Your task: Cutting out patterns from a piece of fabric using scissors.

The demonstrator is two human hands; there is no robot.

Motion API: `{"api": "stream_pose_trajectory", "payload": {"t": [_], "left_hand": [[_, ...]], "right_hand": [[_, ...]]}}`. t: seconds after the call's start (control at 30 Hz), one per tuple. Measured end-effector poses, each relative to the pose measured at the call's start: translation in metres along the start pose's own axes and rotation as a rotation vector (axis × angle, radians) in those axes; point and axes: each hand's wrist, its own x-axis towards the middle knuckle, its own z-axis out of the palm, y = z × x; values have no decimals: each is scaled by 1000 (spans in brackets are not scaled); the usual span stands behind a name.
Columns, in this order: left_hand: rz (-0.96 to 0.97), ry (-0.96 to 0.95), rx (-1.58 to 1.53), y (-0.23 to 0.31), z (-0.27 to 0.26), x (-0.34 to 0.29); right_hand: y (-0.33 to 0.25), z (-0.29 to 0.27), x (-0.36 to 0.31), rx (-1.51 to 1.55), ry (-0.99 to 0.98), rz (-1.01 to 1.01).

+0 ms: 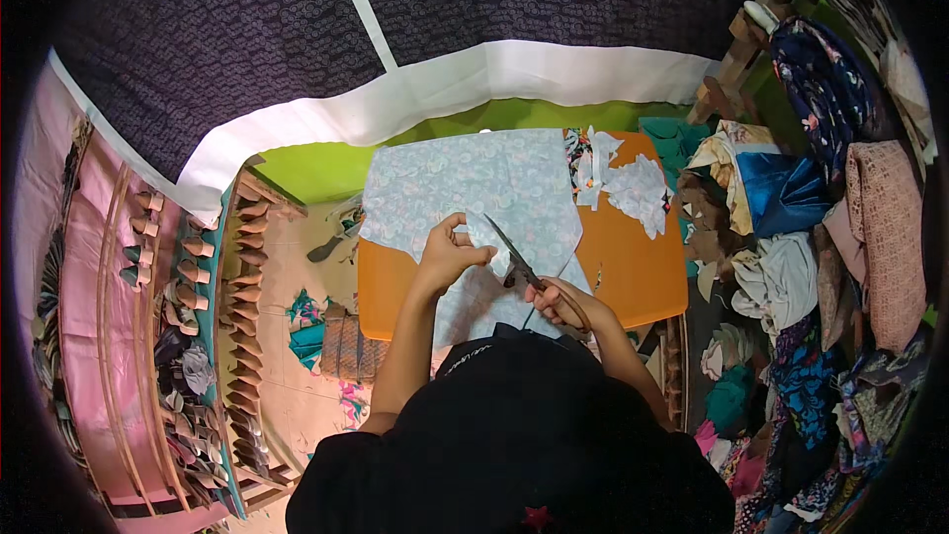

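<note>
In the right hand [561, 303]: one pair of dark scissors [517, 259], fingers closed round the handles, blades pointing forward and leftward. Left of the grip, slightly ahead: the left hand [455, 252], thumb and forefinger apart; whether its curled fingers pinch anything, cannot tell. Beneath and beyond the grip: one pale patterned cloth [465, 168], spread across an orange table [633, 282], its near part reaching toward the body. Ahead and right: crumpled white scraps [638, 196]. Handling notes, by judgement: cutting goes best with the cloth drawn taut beside the blades, left fingertips clear of their line, near folds kept from underneath, strokes long and even
</note>
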Motion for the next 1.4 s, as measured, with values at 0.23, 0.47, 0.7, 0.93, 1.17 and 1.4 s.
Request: {"api": "stream_pose_trajectory", "payload": {"t": [0.23,0.47,0.7,0.93,1.17,1.4], "left_hand": [[13,11,-3,1,1,0],[27,45,-42,-4,3,1],[15,88,-152,-8,12,2],[19,28,-127,-9,15,1],[16,26,-206,-20,18,0],[-3,32,-242,-24,30,-6]], "right_hand": [[-10,1,-2,-3,-43,56],[-10,6,1,-310,117,-171],[-17,12,-3,-87,112,-89],[-4,10,4,67,58,-38],[-2,13,5,369,-34,44],[-3,14,6,285,44,-6]]}}
